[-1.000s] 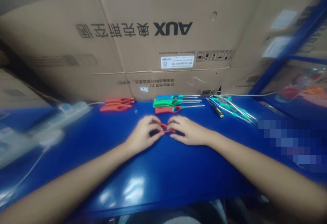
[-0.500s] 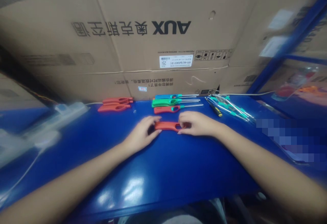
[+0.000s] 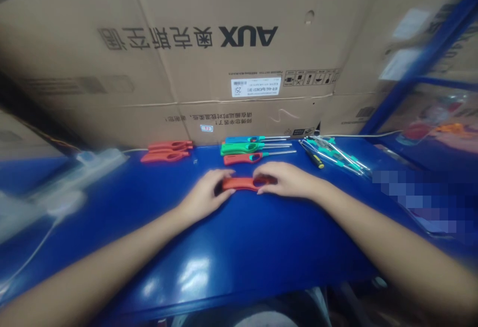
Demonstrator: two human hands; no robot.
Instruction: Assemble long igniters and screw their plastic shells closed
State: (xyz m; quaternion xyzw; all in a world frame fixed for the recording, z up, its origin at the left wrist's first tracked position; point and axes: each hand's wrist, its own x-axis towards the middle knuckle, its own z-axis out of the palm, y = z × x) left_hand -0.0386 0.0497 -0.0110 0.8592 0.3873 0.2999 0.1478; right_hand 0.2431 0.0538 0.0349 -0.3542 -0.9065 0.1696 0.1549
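A red lighter handle (image 3: 241,183) lies crosswise between my hands, low over the blue table (image 3: 231,247). My left hand (image 3: 207,190) grips its left end between thumb and fingers. Around the right end, by the trigger opening, my right hand (image 3: 282,180) is closed; its fingers partly hide that end. Just beyond are long-nosed lighters with metal tubes: a red lighter (image 3: 239,159), a green lighter (image 3: 239,148) and a blue lighter (image 3: 239,139). Further left rest several red handles (image 3: 166,156) without tubes.
Right of the lighters lie a black-and-yellow screwdriver (image 3: 315,159) and a pile of metal tubes with teal parts (image 3: 338,155). A white power strip (image 3: 97,167) with a cable is on the left. A cardboard wall (image 3: 186,73) closes off the back. Another person's hand (image 3: 461,138) shows far right.
My right hand has shifted slightly left along the red lighter handle, covering more of its trigger opening. My left hand keeps its grip. The whole view has shifted a little.
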